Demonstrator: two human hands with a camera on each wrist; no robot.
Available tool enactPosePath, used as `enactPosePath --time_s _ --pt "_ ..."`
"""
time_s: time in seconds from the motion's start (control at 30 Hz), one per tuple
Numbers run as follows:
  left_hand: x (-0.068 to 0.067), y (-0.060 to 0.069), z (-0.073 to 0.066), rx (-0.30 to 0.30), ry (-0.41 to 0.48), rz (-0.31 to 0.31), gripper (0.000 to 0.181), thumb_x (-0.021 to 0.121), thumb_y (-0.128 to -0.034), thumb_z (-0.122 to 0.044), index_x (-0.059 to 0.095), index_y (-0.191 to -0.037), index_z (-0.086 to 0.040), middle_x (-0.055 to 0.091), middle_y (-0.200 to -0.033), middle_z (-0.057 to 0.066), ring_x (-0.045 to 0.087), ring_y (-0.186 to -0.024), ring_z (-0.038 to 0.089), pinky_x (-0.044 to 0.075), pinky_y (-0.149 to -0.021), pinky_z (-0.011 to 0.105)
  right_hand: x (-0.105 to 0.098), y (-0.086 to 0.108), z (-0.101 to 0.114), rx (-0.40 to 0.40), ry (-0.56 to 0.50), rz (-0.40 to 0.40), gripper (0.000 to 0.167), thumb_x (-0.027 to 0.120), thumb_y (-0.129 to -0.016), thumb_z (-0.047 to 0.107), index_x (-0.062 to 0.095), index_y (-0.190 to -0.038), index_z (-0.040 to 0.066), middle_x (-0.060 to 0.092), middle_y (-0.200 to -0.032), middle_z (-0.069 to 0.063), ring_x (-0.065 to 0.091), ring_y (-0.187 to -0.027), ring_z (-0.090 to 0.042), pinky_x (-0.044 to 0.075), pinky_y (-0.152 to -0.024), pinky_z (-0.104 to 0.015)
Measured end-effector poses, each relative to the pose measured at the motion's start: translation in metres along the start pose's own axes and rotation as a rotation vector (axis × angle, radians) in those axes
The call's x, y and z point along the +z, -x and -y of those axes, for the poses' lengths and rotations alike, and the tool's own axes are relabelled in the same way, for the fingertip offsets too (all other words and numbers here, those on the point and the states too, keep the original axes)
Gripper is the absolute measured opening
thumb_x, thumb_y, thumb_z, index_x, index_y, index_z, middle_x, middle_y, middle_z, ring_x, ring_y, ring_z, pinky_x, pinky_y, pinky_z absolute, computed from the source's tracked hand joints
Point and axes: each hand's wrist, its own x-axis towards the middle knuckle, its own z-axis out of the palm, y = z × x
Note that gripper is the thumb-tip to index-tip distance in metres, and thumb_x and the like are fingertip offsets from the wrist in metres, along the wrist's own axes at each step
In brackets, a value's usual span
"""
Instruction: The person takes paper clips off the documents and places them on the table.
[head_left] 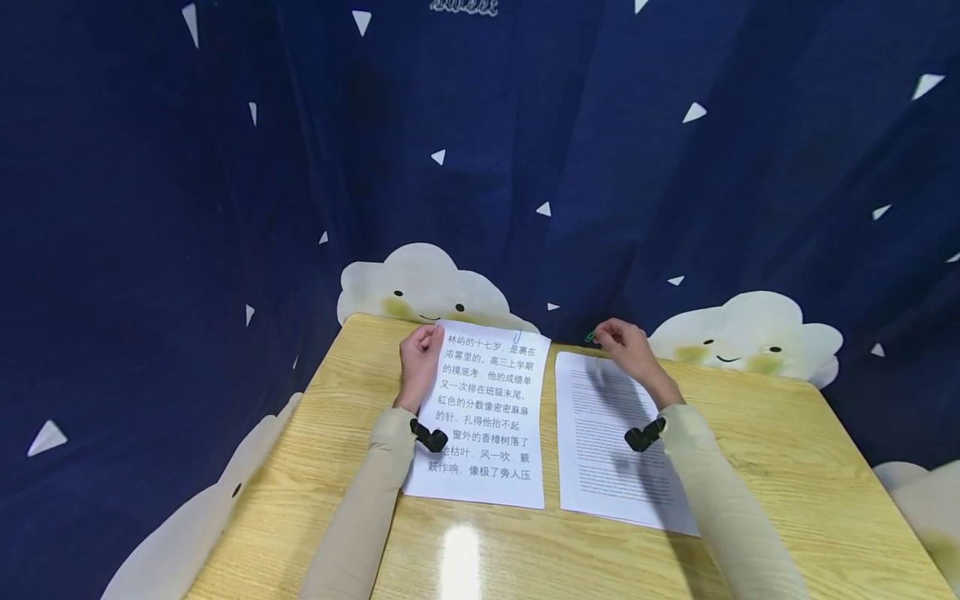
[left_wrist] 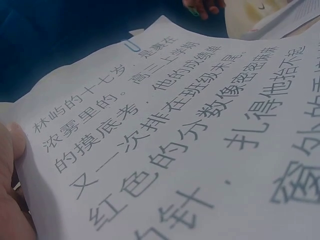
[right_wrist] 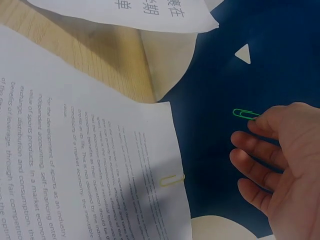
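Observation:
My left hand [head_left: 420, 358] pinches the upper left edge of a sheet of paper with large Chinese print [head_left: 483, 417]. A blue paper clip [left_wrist: 132, 46] sits on that sheet's top edge, toward its right corner. Between thumb and finger, my right hand [right_wrist: 285, 155] holds a green paper clip [right_wrist: 244, 114], apart from any paper. Just below the right hand lies a sheet with small English print [head_left: 615, 450], in its shadow. On the top edge of this English sheet is a yellow paper clip [right_wrist: 172, 180], seen in the right wrist view.
Both papers are on a light wooden table [head_left: 480, 550], side by side with a narrow gap. Beyond the table's back edge hangs a dark blue curtain [head_left: 480, 167] with white triangles and smiling clouds. Black wrist cameras are strapped to both sleeves.

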Motion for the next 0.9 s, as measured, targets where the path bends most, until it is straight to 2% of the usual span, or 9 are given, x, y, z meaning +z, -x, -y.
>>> enactPosePath --time_s 0.3,0.5,0.63,0.9 --pt "0.0 0.002 -0.004 -0.023 -0.012 0.0 0.027 0.062 -0.1069 -0.029 0.073 -0.11 -0.004 0.076 -0.092 0.016 0.063 -0.064 0.012 0.046 -0.055 0.019 -0.002 0.003 -0.005 0.009 -0.008 -0.003 0.02 0.058 -0.107 0.013 0.07 -0.11 -0.002 0.073 -0.101 -0.02 0.066 -0.089 -0.03 0.05 -0.07 -0.024" --pt "0.001 0.001 -0.003 -0.019 0.004 -0.011 0.03 0.064 -0.106 -0.029 0.073 -0.109 -0.001 0.075 -0.093 0.022 0.061 -0.064 0.015 0.045 -0.054 0.018 -0.003 0.003 -0.008 -0.019 0.002 -0.02 0.019 0.058 -0.107 0.011 0.07 -0.108 -0.003 0.074 -0.099 -0.02 0.066 -0.086 -0.03 0.049 -0.068 -0.021" --pt "0.001 0.002 -0.001 -0.009 0.014 -0.012 0.031 0.064 -0.1059 -0.028 0.074 -0.11 0.001 0.074 -0.094 0.027 0.061 -0.064 0.017 0.044 -0.054 0.018 -0.005 0.004 -0.01 -0.048 -0.001 -0.035 0.019 0.057 -0.106 0.008 0.07 -0.108 -0.006 0.074 -0.097 -0.023 0.068 -0.085 -0.034 0.048 -0.067 -0.018" --pt "0.001 0.001 -0.001 -0.012 0.006 0.003 0.028 0.063 -0.1066 -0.028 0.073 -0.109 -0.002 0.076 -0.092 0.02 0.062 -0.063 0.013 0.046 -0.054 0.019 -0.007 0.006 -0.012 -0.059 -0.026 -0.05 0.018 0.056 -0.105 0.005 0.069 -0.105 -0.008 0.073 -0.095 -0.025 0.067 -0.085 -0.04 0.046 -0.066 -0.015"
